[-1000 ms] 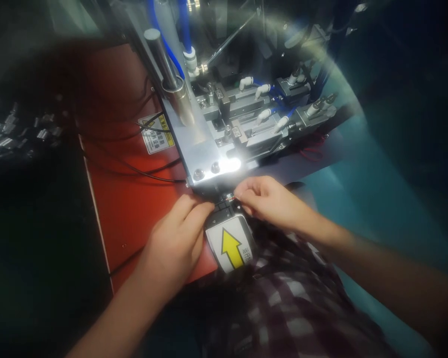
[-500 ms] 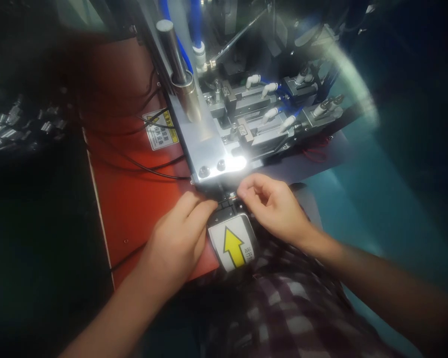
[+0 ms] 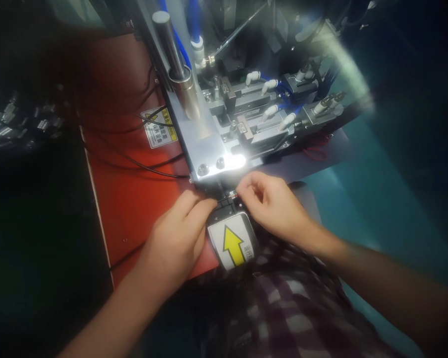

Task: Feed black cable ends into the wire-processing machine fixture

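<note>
My left hand (image 3: 181, 226) is closed, its thumb and bent fingers at the left side of a small black fixture (image 3: 227, 206). My right hand (image 3: 271, 201) pinches at the fixture's right side, fingertips beside a tiny shiny part (image 3: 231, 194); what lies between them is too small to make out. Just in front of the fixture is a white label with a yellow arrow (image 3: 233, 243) on a rounded cover. Above both hands a bright metal plate (image 3: 205, 144) overhangs the fixture, with bolts and an upright steel post (image 3: 169, 44) on it.
Pneumatic cylinders (image 3: 261, 134) with white fittings and blue hoses stand at the back right. Black cables (image 3: 145, 169) cross the red base (image 3: 123, 209) past a warning sticker (image 3: 160, 128). A blurred heap of shiny metal pieces (image 3: 7, 124) lies at far left.
Both hands keep nearly the same place and grip at the fixture. The view has shifted very slightly; no part has visibly been taken or let go.
</note>
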A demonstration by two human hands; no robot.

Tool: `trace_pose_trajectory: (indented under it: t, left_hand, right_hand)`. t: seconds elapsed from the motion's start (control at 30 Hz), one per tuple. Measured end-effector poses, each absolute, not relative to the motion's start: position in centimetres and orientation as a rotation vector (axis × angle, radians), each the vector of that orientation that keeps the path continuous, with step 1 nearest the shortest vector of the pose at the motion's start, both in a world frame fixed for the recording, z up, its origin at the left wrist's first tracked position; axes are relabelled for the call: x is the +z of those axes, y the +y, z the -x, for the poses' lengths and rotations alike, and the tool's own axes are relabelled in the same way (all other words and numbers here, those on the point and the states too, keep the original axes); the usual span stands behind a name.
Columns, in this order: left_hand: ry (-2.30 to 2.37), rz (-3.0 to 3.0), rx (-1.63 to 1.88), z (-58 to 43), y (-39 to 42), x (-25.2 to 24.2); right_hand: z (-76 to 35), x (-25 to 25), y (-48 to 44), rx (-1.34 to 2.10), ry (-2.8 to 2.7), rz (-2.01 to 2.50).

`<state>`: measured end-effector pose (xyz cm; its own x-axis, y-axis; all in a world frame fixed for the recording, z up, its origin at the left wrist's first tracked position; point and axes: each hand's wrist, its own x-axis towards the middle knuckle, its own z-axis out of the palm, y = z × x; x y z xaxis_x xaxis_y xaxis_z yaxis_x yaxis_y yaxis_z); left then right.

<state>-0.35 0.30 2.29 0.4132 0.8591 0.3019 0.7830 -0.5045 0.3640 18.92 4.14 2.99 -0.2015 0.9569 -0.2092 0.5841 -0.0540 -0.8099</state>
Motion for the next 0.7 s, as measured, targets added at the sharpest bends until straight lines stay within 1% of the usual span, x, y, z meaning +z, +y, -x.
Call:
trace_pose_trajectory:
  t: [0.07,0.2,0.23,0.3,0.4,0.47,0.6,0.7]
  left_hand:
    - [1.464,-2.501,0.671,0.3,0.3,2.3]
    - [1.458,-2.499,0.684,0.4,0.4,2.5]
    - [1.452,-2.498,0.694,0.4,0.4,2.5]
    - [1.445,-2.501,0.703,0.4,0.4,2.5]
    - [1.449,-2.502,0.706,0.4,0.3,2.4]
    - [1.449,-2.499,0.704,0.4,0.3,2.5]
    - [1.446,-2.506,0.704,0.4,0.3,2.6]
    - [1.436,-2.503,0.717,0.5,0.3,2.7]
  right_hand:
    - [-19.1,3.1,4.7,1.232,-1.805,1.676]
    - [-19.9,2.7,5.0,1.519,-1.714,1.647]
    - [-20.1,2.6,4.8,1.491,-1.674,1.641]
    - [-20.2,2.6,4.3,1.284,-1.640,1.607]
    - [-19.7,3.0,3.6,0.933,-1.832,1.476]
    - [-19.0,3.3,3.5,0.787,-1.987,1.396]
    - [-18.0,3.4,3.9,0.691,-2.065,1.399]
    - [-18.3,3.3,4.1,0.789,-2.000,1.428]
